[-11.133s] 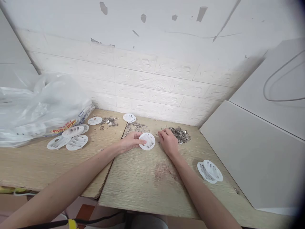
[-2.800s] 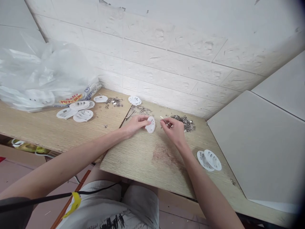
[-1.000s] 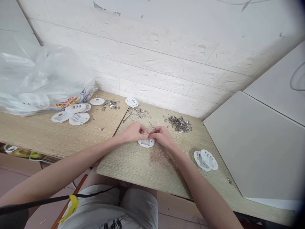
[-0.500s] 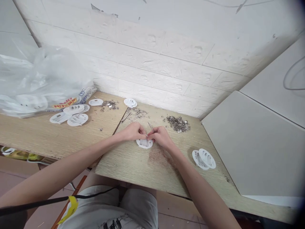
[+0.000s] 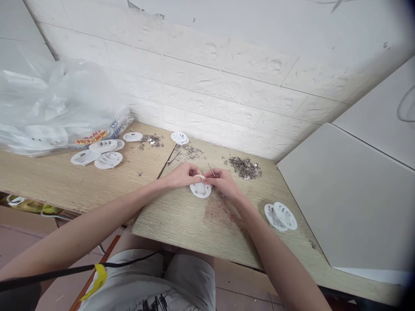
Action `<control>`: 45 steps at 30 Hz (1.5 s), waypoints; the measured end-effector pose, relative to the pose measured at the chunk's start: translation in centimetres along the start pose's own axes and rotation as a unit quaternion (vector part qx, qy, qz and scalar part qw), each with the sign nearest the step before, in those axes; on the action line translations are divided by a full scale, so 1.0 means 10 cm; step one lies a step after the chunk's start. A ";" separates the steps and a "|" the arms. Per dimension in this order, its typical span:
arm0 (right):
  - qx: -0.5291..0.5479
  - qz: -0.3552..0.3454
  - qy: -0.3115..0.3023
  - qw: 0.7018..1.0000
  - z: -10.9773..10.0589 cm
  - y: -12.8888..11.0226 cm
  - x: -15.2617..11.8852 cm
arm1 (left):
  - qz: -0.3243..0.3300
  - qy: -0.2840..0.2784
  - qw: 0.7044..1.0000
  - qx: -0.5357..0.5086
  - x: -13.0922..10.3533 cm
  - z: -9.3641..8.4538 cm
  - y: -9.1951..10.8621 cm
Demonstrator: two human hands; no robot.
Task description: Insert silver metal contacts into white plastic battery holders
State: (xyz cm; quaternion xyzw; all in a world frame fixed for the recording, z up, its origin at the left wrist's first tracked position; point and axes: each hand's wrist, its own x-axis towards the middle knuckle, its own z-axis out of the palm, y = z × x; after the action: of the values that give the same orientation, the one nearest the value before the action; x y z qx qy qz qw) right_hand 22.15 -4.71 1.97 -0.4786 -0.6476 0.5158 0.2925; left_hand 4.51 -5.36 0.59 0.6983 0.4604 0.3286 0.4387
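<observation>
A round white plastic disc (image 5: 200,190) with slots is tipped up on the wooden board (image 5: 181,224) in front of me. My left hand (image 5: 180,175) grips its upper left edge. My right hand (image 5: 223,183) touches the disc's right side and pinches thin metal tweezers (image 5: 211,169) that stick up toward the wall. A heap of small metal pieces (image 5: 244,167) lies just behind my right hand.
Two finished-looking white discs (image 5: 280,217) are stacked at the right. More discs (image 5: 100,153) lie at the left beside a clear plastic bag (image 5: 55,116). Another disc (image 5: 180,138) and smaller metal heaps (image 5: 189,151) sit near the white brick wall. A grey panel (image 5: 343,194) borders the right.
The disc lay flat under both hands half a second ago; now it is tilted up toward me. Both hands stay on it, the tweezers still in my right hand.
</observation>
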 end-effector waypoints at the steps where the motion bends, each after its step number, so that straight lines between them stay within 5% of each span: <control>1: 0.002 -0.007 0.002 1.000 0.00 0.00 0.00 | 0.002 0.007 1.000 -0.013 0.00 0.00 0.01; 10: -0.101 -0.052 0.044 0.993 0.06 0.08 0.05 | -0.004 0.081 0.997 -0.017 -0.01 0.10 0.01; 20: -0.119 -0.109 0.099 0.982 0.09 0.08 0.02 | 0.002 0.090 0.996 0.006 0.00 0.12 0.02; 33: 0.028 0.092 -0.035 0.995 0.04 -0.06 -0.03 | -0.080 -0.015 0.987 0.139 -0.02 -0.01 0.06; 45: -0.024 0.079 -0.016 0.996 0.07 -0.08 -0.06 | -0.055 -0.012 0.984 0.169 0.00 0.03 0.04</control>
State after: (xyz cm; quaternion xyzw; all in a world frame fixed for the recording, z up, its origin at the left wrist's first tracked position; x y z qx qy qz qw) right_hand 21.54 -5.54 2.61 -0.5271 -0.6242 0.5291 0.2292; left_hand 4.88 -5.57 0.88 0.7402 0.5411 0.2130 0.3375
